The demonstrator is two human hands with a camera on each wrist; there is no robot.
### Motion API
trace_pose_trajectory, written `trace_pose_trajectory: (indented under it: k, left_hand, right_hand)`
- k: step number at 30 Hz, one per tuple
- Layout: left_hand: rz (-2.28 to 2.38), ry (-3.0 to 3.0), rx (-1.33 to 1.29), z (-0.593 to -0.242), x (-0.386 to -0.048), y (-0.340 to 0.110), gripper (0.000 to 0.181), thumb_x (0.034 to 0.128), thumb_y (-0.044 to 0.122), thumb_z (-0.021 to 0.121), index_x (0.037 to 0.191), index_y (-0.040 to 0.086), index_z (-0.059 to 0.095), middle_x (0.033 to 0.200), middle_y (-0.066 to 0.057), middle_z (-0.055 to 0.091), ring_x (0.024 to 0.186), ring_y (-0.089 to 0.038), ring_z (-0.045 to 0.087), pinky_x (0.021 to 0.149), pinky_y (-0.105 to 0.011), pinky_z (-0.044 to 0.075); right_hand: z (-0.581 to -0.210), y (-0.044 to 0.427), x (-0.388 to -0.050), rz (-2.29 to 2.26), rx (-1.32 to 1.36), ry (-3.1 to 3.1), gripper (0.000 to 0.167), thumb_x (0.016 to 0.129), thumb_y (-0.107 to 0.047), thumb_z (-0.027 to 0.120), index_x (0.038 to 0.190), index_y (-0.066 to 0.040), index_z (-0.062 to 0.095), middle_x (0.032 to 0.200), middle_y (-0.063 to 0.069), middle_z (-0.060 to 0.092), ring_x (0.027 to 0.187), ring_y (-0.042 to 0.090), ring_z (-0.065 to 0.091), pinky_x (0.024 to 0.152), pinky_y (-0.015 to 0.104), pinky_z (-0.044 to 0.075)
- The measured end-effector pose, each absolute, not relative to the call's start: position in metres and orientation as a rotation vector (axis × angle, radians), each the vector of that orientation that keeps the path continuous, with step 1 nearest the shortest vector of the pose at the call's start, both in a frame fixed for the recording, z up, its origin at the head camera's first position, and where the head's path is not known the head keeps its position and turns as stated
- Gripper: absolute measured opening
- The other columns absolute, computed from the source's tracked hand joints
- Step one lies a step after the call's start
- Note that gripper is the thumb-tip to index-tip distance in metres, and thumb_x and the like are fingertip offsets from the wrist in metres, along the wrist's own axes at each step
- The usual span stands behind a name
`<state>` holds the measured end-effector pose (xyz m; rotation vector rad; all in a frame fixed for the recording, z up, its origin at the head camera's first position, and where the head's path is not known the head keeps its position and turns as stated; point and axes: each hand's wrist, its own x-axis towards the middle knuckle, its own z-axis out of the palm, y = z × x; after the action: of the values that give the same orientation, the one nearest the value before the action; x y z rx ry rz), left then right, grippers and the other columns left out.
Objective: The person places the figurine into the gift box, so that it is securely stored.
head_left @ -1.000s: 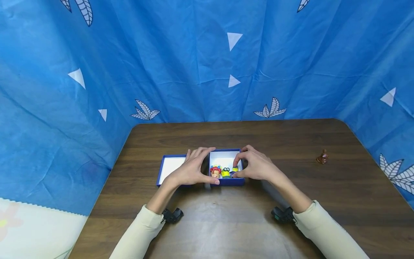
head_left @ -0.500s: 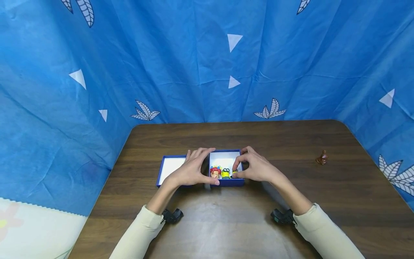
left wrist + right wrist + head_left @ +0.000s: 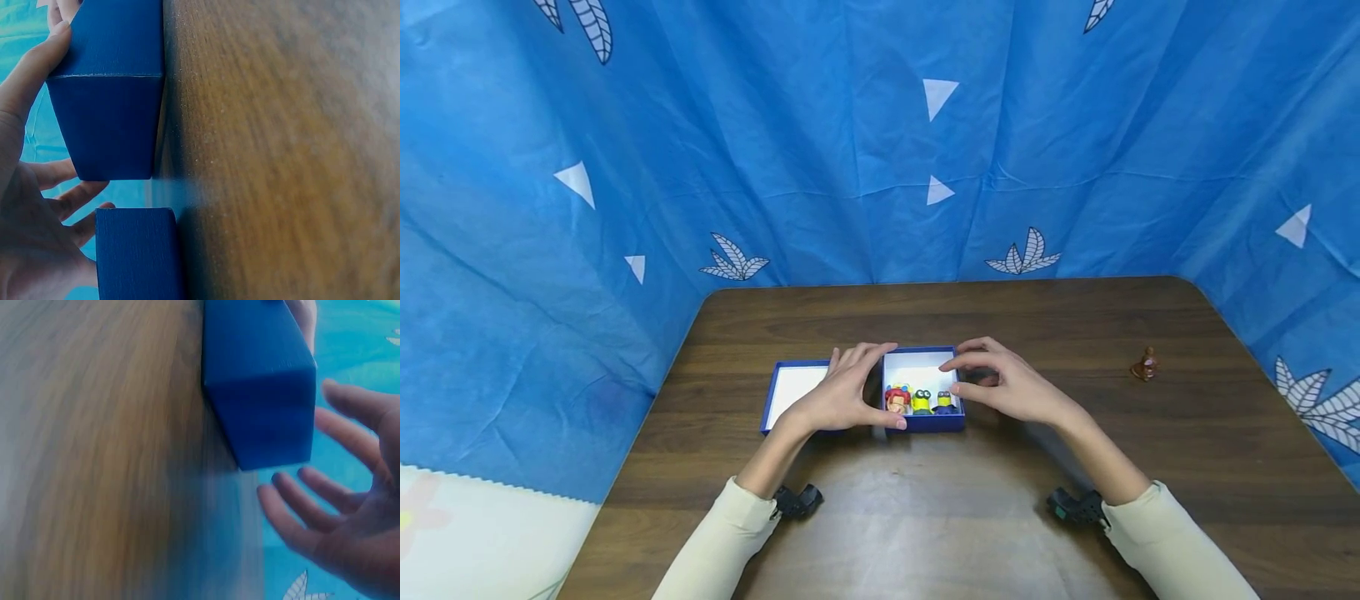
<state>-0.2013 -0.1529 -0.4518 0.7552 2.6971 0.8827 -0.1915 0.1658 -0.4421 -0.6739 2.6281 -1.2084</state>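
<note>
A blue box (image 3: 934, 424) with a white inside stands mid-table. Three small figures lie side by side along its near wall: a red one (image 3: 897, 399), a yellow-green one (image 3: 921, 402) and a yellow one with dark blue (image 3: 944, 403). My left hand (image 3: 842, 398) spans the box's left side, thumb at the near wall and fingers toward the far corner; in the left wrist view the thumb touches the box (image 3: 106, 125). Over the box's right edge, my right hand (image 3: 1011, 385) has its fingers apart and holds nothing. The right wrist view shows that hand (image 3: 356, 506) beside the box (image 3: 262, 419).
Left of the box lies a blue-rimmed tray or lid (image 3: 793, 387) with a white inside, partly under my left hand. A small brown figurine (image 3: 1145, 365) stands at the table's right. Blue cloth (image 3: 895, 233) hangs behind the wooden table (image 3: 880, 508).
My right hand has let go of the yellow and dark blue figure, spread its fingers and drawn back slightly right. That figure now shows in the box. My left hand stays in place.
</note>
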Motion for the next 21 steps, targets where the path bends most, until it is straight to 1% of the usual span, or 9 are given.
trace_pose_trajectory:
  k: [3,5,8,11,13,15,18,19,21]
  left_hand:
    - [0.883,2.7,0.756,-0.451,-0.201,-0.153,0.12,0.0746,0.068,0.091,0.171,0.032,0.028,0.166,-0.004,0.041,0.162,-0.033,0.029,0.131,-0.077,-0.003]
    - [0.883,2.698,0.756,-0.451,-0.2,-0.153,0.12,0.0745,0.068,0.091,0.171,0.032,0.028,0.167,-0.004,0.041,0.162,-0.033,0.029,0.131,-0.077,-0.003]
    - [0.876,2.701,0.759,-0.451,-0.2,-0.153,0.12,0.0742,0.069,0.091,0.17,0.032,0.028,0.167,-0.004,0.04,0.162,-0.033,0.03,0.131,-0.077,-0.003]
    - [0.869,2.709,0.758,-0.451,-0.2,-0.153,0.121,0.0739,0.07,0.09,0.17,0.033,0.028,0.167,-0.003,0.04,0.162,-0.032,0.03,0.132,-0.076,-0.003]
    - [0.865,2.715,0.758,-0.451,-0.2,-0.153,0.121,0.0736,0.071,0.09,0.171,0.032,0.028,0.167,-0.002,0.041,0.161,-0.032,0.031,0.132,-0.075,-0.002]
    - [0.862,2.717,0.758,-0.452,-0.2,-0.153,0.122,0.0736,0.071,0.09,0.171,0.031,0.028,0.167,-0.002,0.041,0.161,-0.033,0.031,0.132,-0.076,-0.001]
    - [0.864,2.714,0.761,-0.452,-0.2,-0.153,0.122,0.0744,0.071,0.089,0.171,0.028,0.029,0.167,-0.003,0.04,0.161,-0.034,0.031,0.131,-0.077,-0.001]
    - [0.866,2.713,0.761,-0.452,-0.2,-0.153,0.121,0.0745,0.071,0.09,0.171,0.028,0.029,0.167,-0.004,0.041,0.161,-0.034,0.03,0.131,-0.077,-0.001]
    - [0.872,2.713,0.766,-0.452,-0.201,-0.154,0.121,0.0749,0.07,0.09,0.171,0.028,0.03,0.167,-0.004,0.041,0.162,-0.034,0.03,0.131,-0.078,-0.002]
  right_hand:
    - [-0.442,0.176,-0.19,-1.245,-0.698,2.644,0.037,0.1,-0.036,0.078,0.135,-0.024,0.075,0.154,0.012,0.054,0.135,0.037,0.058,0.102,0.056,0.062]
    - [-0.443,0.184,-0.189,-1.27,-0.695,2.663,0.038,0.101,-0.036,0.077,0.137,-0.024,0.074,0.154,0.01,0.055,0.135,0.035,0.059,0.102,0.056,0.061]
    - [-0.443,0.198,-0.186,-1.316,-0.671,2.699,0.04,0.102,-0.033,0.077,0.14,-0.023,0.072,0.152,0.006,0.056,0.132,0.034,0.062,0.1,0.051,0.06]
    - [-0.445,0.214,-0.183,-1.365,-0.64,2.736,0.04,0.103,-0.03,0.076,0.142,-0.024,0.069,0.15,0.003,0.057,0.13,0.031,0.064,0.099,0.042,0.06]
    - [-0.446,0.225,-0.181,-1.382,-0.618,2.772,0.039,0.103,-0.027,0.075,0.142,-0.026,0.068,0.149,0.002,0.058,0.127,0.026,0.065,0.099,0.033,0.059]
    - [-0.447,0.235,-0.179,-1.395,-0.593,2.808,0.039,0.103,-0.025,0.075,0.141,-0.028,0.068,0.147,0.001,0.059,0.124,0.014,0.065,0.098,0.025,0.058]
    - [-0.448,0.25,-0.175,-1.448,-0.549,2.838,0.039,0.104,-0.02,0.074,0.142,-0.023,0.069,0.145,0.001,0.06,0.119,-0.001,0.063,0.097,0.014,0.054]
    - [-0.448,0.255,-0.174,-1.469,-0.532,2.842,0.039,0.104,-0.019,0.074,0.142,-0.022,0.068,0.144,0.001,0.06,0.118,-0.005,0.062,0.096,0.011,0.053]
    - [-0.449,0.264,-0.171,-1.513,-0.492,2.85,0.039,0.104,-0.017,0.073,0.142,-0.019,0.068,0.143,-0.001,0.06,0.118,-0.007,0.06,0.096,0.007,0.052]
